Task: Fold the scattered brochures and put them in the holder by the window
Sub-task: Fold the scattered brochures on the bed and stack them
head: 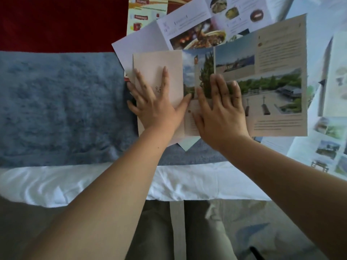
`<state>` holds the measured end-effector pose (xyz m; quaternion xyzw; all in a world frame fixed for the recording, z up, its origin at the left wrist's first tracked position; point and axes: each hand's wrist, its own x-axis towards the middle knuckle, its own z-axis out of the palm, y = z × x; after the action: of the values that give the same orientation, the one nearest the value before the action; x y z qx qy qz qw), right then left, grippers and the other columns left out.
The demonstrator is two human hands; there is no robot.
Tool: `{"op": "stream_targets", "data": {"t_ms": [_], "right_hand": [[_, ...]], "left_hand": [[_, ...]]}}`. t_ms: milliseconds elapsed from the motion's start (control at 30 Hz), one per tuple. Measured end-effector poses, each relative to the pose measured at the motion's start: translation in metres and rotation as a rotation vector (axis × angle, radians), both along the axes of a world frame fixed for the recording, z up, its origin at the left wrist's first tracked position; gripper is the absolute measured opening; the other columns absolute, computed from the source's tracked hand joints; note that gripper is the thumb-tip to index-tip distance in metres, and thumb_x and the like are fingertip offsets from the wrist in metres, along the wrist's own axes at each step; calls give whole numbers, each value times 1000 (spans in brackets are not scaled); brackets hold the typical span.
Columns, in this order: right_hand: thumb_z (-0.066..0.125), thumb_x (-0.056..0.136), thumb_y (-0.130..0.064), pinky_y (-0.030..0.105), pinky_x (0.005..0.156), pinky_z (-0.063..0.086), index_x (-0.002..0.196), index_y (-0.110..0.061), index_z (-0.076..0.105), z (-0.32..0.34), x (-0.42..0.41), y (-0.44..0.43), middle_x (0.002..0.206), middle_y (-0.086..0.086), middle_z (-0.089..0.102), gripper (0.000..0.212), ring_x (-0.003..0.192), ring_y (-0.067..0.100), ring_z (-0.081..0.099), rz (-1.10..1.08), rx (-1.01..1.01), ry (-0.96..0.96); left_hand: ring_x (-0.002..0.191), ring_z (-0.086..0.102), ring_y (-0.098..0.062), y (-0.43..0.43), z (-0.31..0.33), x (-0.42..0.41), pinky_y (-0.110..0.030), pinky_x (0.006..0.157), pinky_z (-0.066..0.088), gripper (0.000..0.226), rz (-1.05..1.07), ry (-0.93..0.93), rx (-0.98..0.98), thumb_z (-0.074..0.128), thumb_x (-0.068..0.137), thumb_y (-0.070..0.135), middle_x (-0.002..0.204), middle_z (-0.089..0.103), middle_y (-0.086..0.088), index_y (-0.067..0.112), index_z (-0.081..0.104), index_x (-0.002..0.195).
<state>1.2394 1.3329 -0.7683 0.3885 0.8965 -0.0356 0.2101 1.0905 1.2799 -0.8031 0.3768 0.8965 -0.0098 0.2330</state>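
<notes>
A beige travel brochure (272, 76) with landscape photos lies on top of the pile on the bed. Its left panel (155, 64) is folded over, showing a plain beige back. My left hand (157, 106) lies flat on that folded panel, fingers spread. My right hand (219, 111) presses flat on the brochure beside the fold, over the tree photo. Under it lies a white food brochure (189, 30), and a red and cream one (142, 14) at the top. More unfolded brochures (326, 139) lie at the right. No holder is in view.
A fuzzy blue blanket (60, 109) covers the bed's left part, with a dark red cloth (60, 21) beyond it. A white sheet (93, 182) runs along the near edge. My legs and a patterned floor (262, 231) show below.
</notes>
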Motion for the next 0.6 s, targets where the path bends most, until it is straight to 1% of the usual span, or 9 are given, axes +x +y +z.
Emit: {"op": "stream_targets", "data": {"t_ms": [67,167,267,367,433,533,600], "right_hand": [[14,104,-53,51,123,-16,164,-16,6,-3,2,0,168,25,-4,70,157,34,-10,-17,-13,7],[16,104,-52,52,124,-13,164,-16,5,-10,-6,-7,168,25,-2,70,157,35,-8,-17,-33,24],[17,105,-51,52,124,-12,164,-14,2,-16,-25,-18,167,27,-4,71,156,36,-10,-16,-50,39],[14,105,-51,51,125,-10,163,-14,-4,-22,-51,-31,167,26,-7,72,156,35,-13,22,-72,64],[14,105,-53,49,125,-10,163,-17,-7,-25,-70,-38,168,24,-7,71,156,33,-13,66,-92,87],[16,106,-56,48,125,-11,163,-25,-6,-29,-104,-48,170,17,-7,69,157,30,-9,132,-123,142],[14,106,-56,49,125,-12,162,-31,-11,-31,-129,-57,170,12,-11,66,157,30,-12,176,-148,159]], "left_hand": [[154,-13,-48,-3,-3,0,-70,119,11,99,-7,29,21,31,80,94,168,-23,-19,49,-8,159],[155,-10,-46,-13,-5,-6,-67,120,14,97,-18,93,36,27,84,92,168,-20,-23,45,-7,161],[155,-6,-47,-25,-7,-22,-65,121,14,95,-16,110,33,27,86,90,168,-19,-23,43,-8,162],[155,-3,-47,-40,-10,-53,-65,120,16,96,-16,125,45,29,86,90,169,-15,-22,43,-6,162],[155,-2,-47,-54,-11,-78,-66,118,18,96,-7,126,51,31,85,89,169,-14,-21,43,-3,162],[156,-1,-46,-78,-12,-123,-67,118,17,97,17,150,44,33,84,89,170,-11,-19,44,-1,162],[156,-3,-47,-98,-12,-153,-68,118,16,97,33,162,35,33,84,89,171,-10,-19,44,-2,162]]}}
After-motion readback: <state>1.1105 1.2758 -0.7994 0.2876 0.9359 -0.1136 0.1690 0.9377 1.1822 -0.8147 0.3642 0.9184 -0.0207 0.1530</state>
